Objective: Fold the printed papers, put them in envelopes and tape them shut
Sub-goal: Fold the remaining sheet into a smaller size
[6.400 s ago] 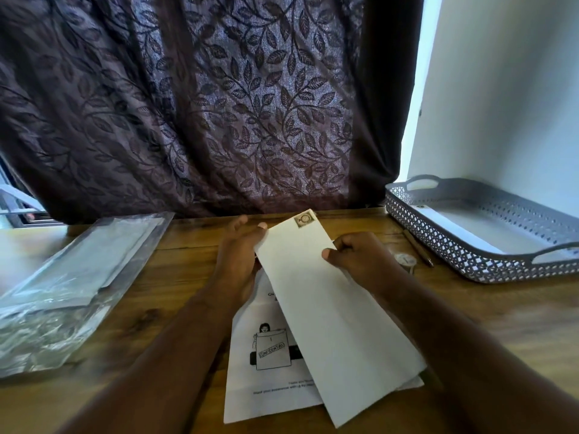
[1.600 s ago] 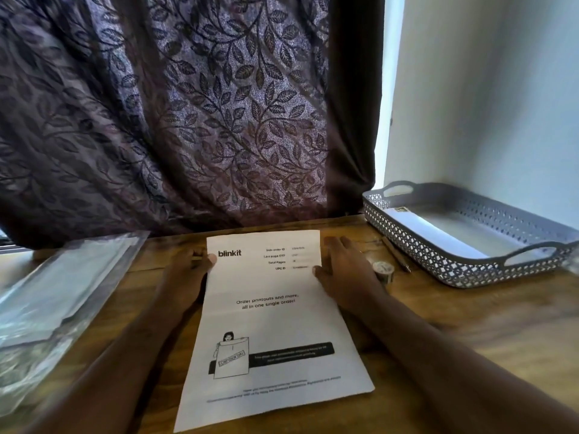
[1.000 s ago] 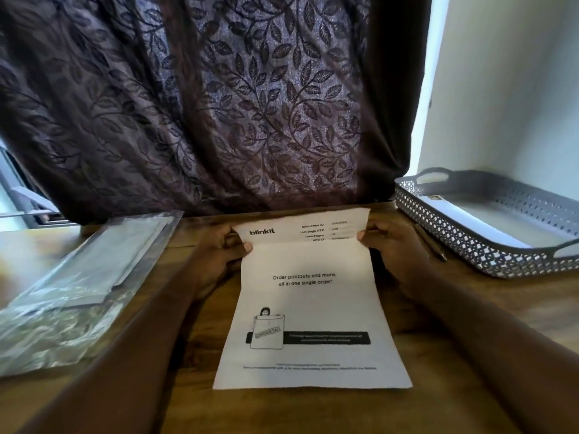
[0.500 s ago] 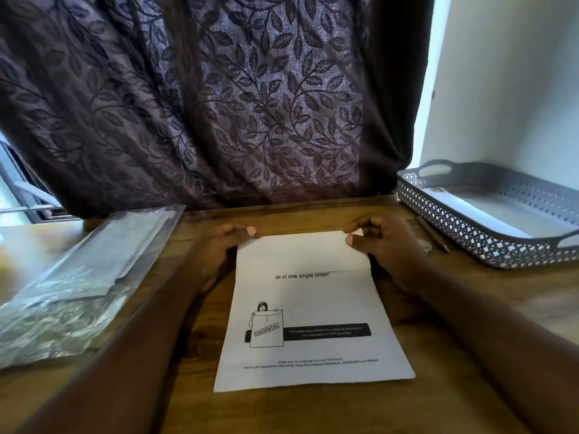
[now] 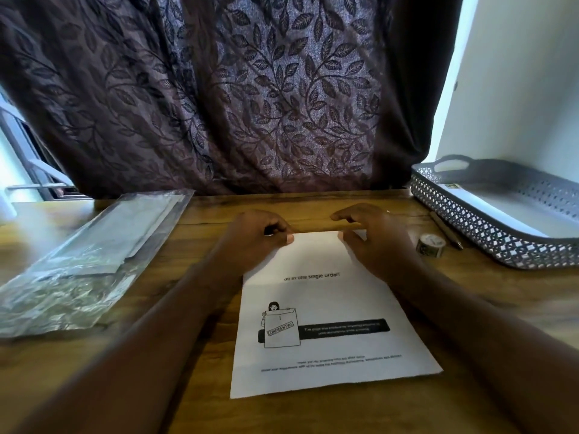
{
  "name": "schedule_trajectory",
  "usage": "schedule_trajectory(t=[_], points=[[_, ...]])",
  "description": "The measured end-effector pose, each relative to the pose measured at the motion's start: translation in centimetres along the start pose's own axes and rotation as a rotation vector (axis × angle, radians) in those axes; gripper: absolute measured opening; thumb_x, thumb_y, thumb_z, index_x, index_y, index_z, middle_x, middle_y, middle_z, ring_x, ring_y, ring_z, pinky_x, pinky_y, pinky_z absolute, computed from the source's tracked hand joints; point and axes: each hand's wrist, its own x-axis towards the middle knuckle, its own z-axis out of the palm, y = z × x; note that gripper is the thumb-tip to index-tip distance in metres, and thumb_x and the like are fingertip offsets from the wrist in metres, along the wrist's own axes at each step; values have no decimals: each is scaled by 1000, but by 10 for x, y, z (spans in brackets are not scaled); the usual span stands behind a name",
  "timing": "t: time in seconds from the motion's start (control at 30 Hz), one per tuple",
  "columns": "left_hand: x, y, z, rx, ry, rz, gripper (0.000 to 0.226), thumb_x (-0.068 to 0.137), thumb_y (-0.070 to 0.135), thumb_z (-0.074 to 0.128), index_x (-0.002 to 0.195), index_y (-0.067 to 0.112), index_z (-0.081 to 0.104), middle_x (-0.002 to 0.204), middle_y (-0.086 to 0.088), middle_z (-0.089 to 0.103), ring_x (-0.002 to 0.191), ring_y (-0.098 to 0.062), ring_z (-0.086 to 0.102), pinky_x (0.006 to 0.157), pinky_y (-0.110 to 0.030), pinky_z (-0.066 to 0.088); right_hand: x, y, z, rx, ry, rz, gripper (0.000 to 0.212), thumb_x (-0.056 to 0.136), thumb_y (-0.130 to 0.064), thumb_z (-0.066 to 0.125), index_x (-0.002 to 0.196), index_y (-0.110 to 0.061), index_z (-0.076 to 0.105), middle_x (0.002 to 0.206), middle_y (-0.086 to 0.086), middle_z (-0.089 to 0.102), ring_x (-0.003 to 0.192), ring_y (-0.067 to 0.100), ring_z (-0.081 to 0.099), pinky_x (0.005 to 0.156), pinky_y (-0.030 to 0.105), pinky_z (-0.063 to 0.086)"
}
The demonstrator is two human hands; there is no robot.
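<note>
Folding printed paper (image 5: 329, 308), lying at centre of frame, top part turned down. Pinching its folded upper edge with curled fingers of left hand (image 5: 250, 239) and right hand (image 5: 376, 242). Next, probably: pressing crease flat along that edge.

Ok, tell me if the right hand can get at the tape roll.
Probably yes: the tape roll sits on bare table just right of the right hand, nothing between them, though that hand now pinches the paper.

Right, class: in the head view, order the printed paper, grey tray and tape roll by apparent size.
printed paper (nearer the camera, so unsure against the tray)
grey tray, partly out of frame
tape roll, clearly smallest
</note>
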Motion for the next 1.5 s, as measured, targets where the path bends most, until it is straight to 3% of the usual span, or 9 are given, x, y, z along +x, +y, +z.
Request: schedule_trajectory(t=[0.07, 0.13, 0.27, 0.5, 0.8, 1.0, 1.13, 1.27, 1.5], points=[[0, 11, 5, 21, -12, 32, 14, 85, 23, 76, 82, 35, 71, 78, 20, 67, 78, 3, 63, 74, -24, 50, 1, -8, 4, -43, -59, -87, 25, 97, -24, 59, 121, -27, 67, 120, -9, 69, 104, 8, 60, 107, 45, 41], [0, 22, 8, 79, -34, 81, 3, 87, 28, 73, 89, 31, 74, 81, 23, 64, 81, 4, 61, 73, -22, 47, 1, -14, 8, -110, -118, -149, 22, 99, -32, 54, 116, -30, 68, 113, -8, 73, 103, 11, 65, 114, 53, 28], [0, 31, 9, 118, -5, 126, 5, 86, 30, 73, 90, 28, 75, 82, 21, 63, 83, -2, 61, 75, -30, 51, 3, -15, 8, -156, -120, -207, 35, 95, -44, 42, 94, -26, 73, 82, -5, 75, 69, 18, 64, 96, 45, 44], [2, 8, 0, 62, -14, 21, 20, 80, 22, 81, 74, 40, 72, 74, 25, 68, 74, 8, 63, 71, -18, 46, 3, 3, -3, -111, -147, -75, 20, 96, -34, 60, 97, -25, 78, 89, -7, 76, 78, 17, 66, 79, 35, 53], [4, -5, -5, 43, -5, -11, 27, 79, 21, 82, 72, 43, 69, 74, 26, 67, 73, 10, 63, 73, -20, 47, 4, 22, -10, 15, -191, 85, 13, 95, -23, 67, 97, -17, 78, 84, -12, 68, 70, -8, 53, 56, 2, 33], [5, -7, -9, 73, -9, -14, 28, 80, 23, 81, 67, 45, 68, 73, 32, 68, 76, 8, 64, 79, -27, 52, 0, 29, -11, 265, -199, 205, 9, 91, -12, 71, 98, -12, 77, 76, -15, 68, 64, -14, 59, 57, 3, 41], [1, -2, -7, 231, 20, 32, 9, 84, 25, 76, 82, 34, 74, 80, 23, 71, 80, 0, 65, 82, -32, 54, -1, 26, -11, 266, -135, 241, 4, 87, -22, 76, 85, -20, 73, 73, -11, 71, 65, -2, 62, 61, 19, 45], [-1, 23, 11, 327, 11, 165, 19, 92, 32, 65, 110, 29, 71, 104, 11, 73, 91, -8, 66, 86, -32, 51, -3, 5, -6, 155, -98, 97, 6, 90, -28, 72, 87, -25, 67, 80, -16, 65, 73, -5, 59, 57, 8, 37], [1, 38, 23, 382, -8, 241, 16, 93, 34, 65, 101, 25, 76, 94, 5, 76, 83, -17, 66, 73, -29, 43, -6, -6, -3, 180, -100, -22, 1, 91, -24, 70, 92, -23, 70, 87, -14, 69, 81, -2, 61, 67, 17, 49]])
